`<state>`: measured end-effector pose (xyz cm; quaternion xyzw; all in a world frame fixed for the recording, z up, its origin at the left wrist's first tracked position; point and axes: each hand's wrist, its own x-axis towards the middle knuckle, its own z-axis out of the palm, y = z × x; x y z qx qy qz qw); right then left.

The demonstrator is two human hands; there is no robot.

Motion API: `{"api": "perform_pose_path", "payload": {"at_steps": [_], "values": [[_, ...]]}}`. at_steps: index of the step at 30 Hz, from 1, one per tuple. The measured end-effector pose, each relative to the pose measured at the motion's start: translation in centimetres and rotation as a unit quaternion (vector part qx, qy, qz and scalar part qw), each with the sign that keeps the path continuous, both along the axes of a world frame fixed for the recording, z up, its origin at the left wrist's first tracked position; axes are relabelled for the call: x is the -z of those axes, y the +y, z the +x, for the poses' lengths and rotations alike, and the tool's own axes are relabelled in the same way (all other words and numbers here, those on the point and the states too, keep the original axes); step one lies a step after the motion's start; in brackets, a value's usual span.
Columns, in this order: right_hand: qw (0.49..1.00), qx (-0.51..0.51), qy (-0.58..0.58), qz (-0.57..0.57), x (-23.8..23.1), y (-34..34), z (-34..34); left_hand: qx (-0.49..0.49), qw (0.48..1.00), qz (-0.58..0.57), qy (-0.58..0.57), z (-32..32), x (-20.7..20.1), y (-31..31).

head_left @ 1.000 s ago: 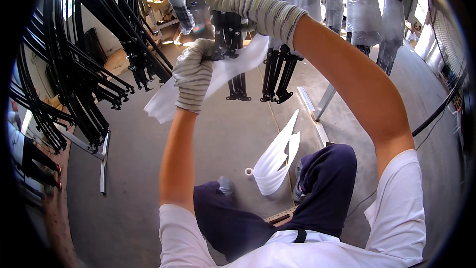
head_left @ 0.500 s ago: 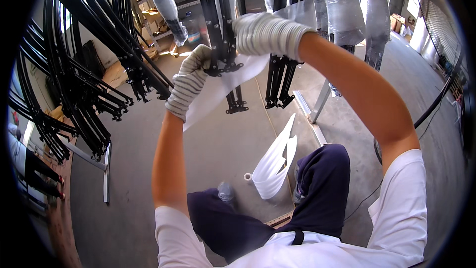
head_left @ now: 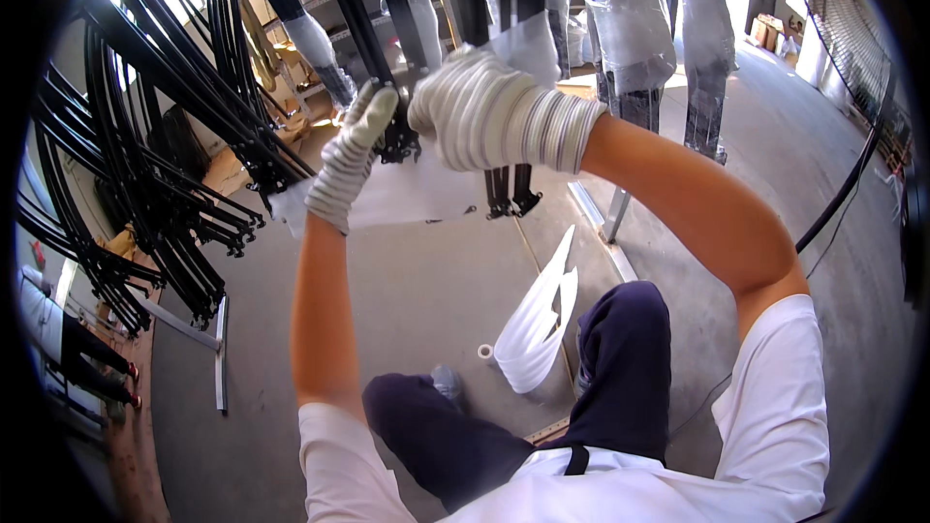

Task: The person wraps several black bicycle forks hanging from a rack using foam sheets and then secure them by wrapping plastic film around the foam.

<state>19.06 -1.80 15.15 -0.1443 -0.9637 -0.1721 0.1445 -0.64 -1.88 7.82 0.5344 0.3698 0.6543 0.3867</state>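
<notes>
Several black metal bars with bracketed lower ends hang before me. A thin white sheet (head_left: 417, 196), like packing foam, lies across behind the lower end of the nearest black bar (head_left: 396, 131). My left hand (head_left: 347, 160), in a striped knit glove, is beside that bar, fingers stretched upward, the sheet passing behind its wrist. My right hand (head_left: 504, 111), gloved alike, is closed on the other side of the bar. A translucent part of the sheet shows above its knuckles, seemingly in its grip; the fingertips are hidden.
More black bars (head_left: 145, 165) hang at left. Bars with plastic-wrapped ends (head_left: 630, 34) hang at right. On the floor lie white sheets (head_left: 533, 329), a small tape-like roll (head_left: 485, 352) and a metal stand foot (head_left: 601, 228). Another person (head_left: 73, 339) stands far left.
My right hand has come lower and nearer, and my left fingers have straightened. The sheet now spreads more level behind the bar. The nearest bars have shifted left.
</notes>
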Motion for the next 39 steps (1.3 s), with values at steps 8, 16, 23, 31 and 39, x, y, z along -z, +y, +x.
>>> {"api": "perform_pose_path", "payload": {"at_steps": [8,16,23,31,39], "values": [[0.905,-0.138,0.369,-0.161,2.0,0.2,3.6,-0.265,0.821,0.413,0.291,6.9,-5.2,-3.8],[0.823,-0.065,0.41,-0.387,0.6,0.4,3.6,-0.132,0.967,-0.144,0.161,8.1,-9.0,2.4],[0.679,-0.109,0.328,-0.647,-1.3,5.1,8.7,0.177,0.984,-0.002,0.021,8.8,-9.1,6.2],[0.895,0.094,0.299,-0.318,-0.9,3.9,9.3,0.21,0.975,-0.061,-0.024,7.7,-9.2,6.9],[0.952,0.2,0.202,0.112,-2.2,6.2,8.7,0.454,0.891,-0.022,0.003,6.5,-10.9,2.7]]}}
